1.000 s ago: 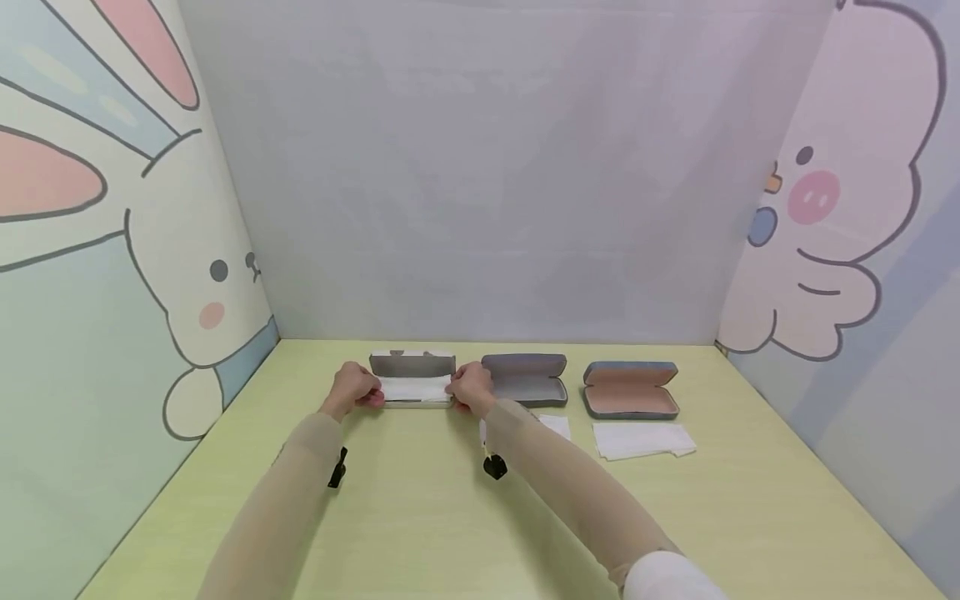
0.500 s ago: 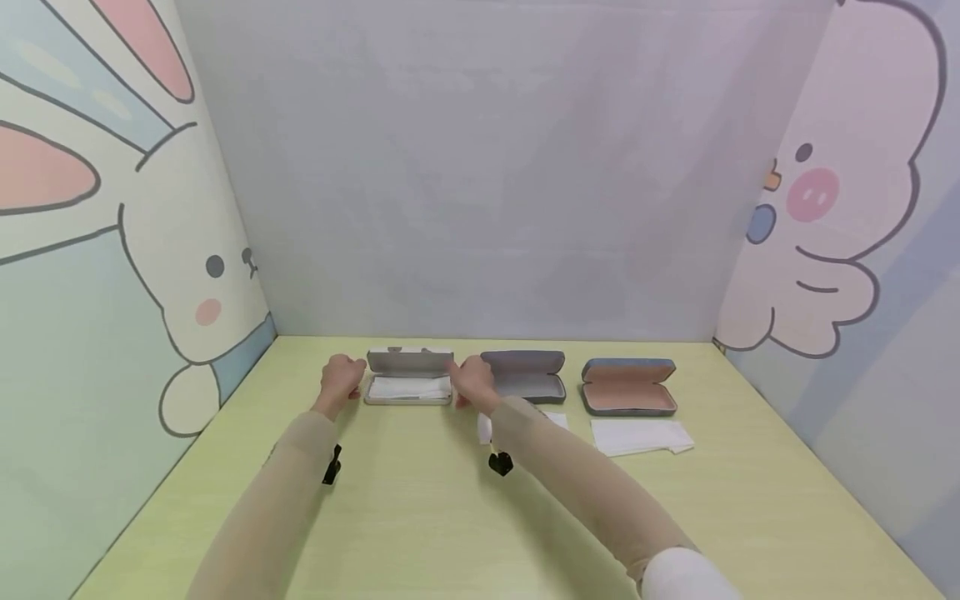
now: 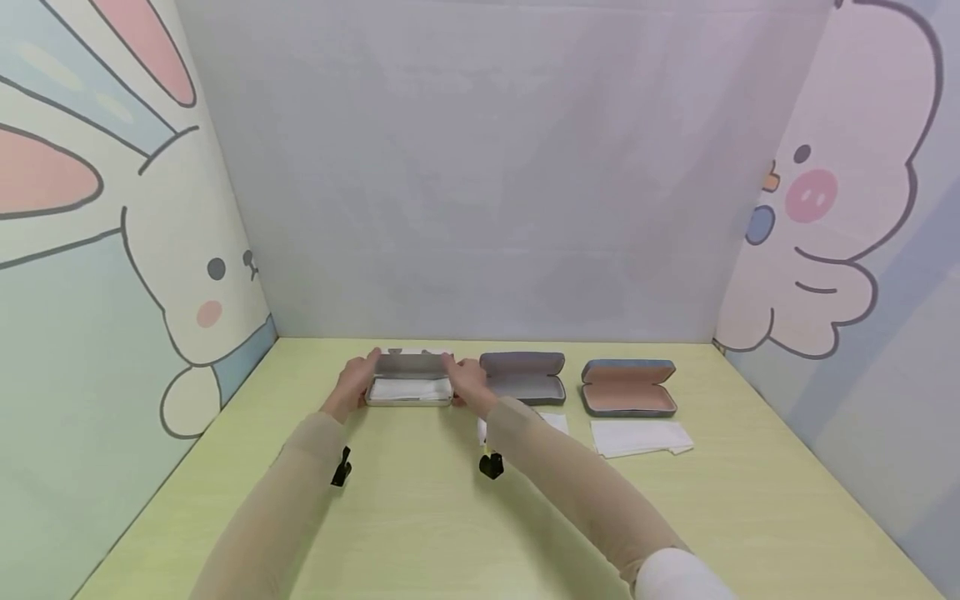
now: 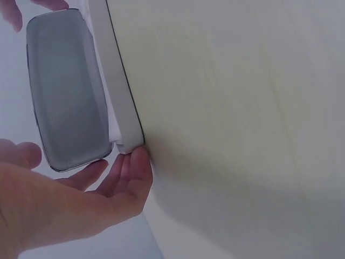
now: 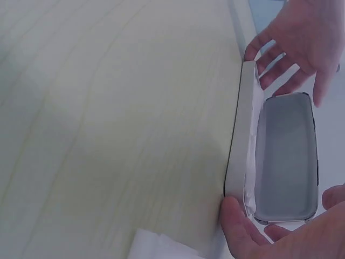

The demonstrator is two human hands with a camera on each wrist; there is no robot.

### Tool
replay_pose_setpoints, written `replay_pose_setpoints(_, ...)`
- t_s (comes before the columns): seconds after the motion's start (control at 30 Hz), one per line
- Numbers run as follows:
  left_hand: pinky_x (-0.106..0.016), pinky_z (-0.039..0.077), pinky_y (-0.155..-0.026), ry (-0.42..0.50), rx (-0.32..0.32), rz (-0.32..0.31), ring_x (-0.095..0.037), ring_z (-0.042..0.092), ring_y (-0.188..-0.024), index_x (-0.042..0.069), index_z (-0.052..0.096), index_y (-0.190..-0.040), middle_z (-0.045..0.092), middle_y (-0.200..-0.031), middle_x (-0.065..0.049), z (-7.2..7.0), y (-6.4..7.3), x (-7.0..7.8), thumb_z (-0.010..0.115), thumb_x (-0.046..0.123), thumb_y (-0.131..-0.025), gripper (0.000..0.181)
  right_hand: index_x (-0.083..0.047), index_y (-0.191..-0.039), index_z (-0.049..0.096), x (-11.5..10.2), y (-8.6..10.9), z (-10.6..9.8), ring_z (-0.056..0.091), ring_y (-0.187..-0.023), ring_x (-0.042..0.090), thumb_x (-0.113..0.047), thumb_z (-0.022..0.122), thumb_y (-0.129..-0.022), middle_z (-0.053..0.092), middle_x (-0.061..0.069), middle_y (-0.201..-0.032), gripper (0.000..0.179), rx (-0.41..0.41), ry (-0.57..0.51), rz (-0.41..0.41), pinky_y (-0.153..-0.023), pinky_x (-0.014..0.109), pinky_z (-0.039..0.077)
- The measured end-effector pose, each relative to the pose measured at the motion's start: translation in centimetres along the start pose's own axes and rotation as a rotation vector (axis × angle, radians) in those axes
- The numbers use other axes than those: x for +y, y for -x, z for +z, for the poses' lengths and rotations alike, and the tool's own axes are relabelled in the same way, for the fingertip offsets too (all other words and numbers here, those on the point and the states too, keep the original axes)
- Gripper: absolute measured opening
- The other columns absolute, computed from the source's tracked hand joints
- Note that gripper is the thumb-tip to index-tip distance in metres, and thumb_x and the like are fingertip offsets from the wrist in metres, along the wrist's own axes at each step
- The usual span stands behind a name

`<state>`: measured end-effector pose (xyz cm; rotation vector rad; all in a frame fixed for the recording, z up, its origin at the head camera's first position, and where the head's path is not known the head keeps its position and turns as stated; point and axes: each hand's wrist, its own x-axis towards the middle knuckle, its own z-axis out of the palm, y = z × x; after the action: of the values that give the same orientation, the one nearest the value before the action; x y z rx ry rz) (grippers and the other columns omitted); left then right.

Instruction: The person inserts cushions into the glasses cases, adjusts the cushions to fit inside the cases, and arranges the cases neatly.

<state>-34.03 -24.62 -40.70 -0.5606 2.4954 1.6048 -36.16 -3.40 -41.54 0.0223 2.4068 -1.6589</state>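
An opened glasses case (image 3: 411,367) with a grey-lined lid and a pale outside stands at the back left of the table. A folded white cloth (image 3: 411,389) lies in its base. At the case's left end is my left hand (image 3: 354,383); its fingertips touch the end, and its thumb stands apart from the lid in the left wrist view. My right hand (image 3: 468,382) is at the other end. In the right wrist view, its fingers (image 5: 235,221) touch the case's end and its thumb (image 5: 334,195) is off the lid.
Right of my right hand stands an opened grey glasses case (image 3: 528,386), and further right a blue one with pink lining (image 3: 630,400). A white cloth (image 3: 641,438) lies before the blue case. Another white cloth (image 3: 555,422) is partly hidden by my right sleeve.
Both hands have let go of the white cloth, which now lies lower inside the case. My left hand drew back left, then returned to the case's end with fingers extended.
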Motion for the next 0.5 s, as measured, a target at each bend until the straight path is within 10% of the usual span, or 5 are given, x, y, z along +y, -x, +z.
replay_pose_setpoints(0.5,-0.049,0.042,-0.108,0.001,0.048,0.024,-0.040,0.039,-0.133,-0.009,0.021,-0.148,0.029,-0.151,-0.030,0.97,0.05,0.01,0.028,0.052,-0.101,0.077,-0.001,-0.134,0.049,0.04,-0.30,0.55,0.035,-0.050,0.009,-0.055,0.045,-0.096,0.055,0.016,-0.118,0.067,0.067,-0.026,0.036,-0.052,0.031,0.053)
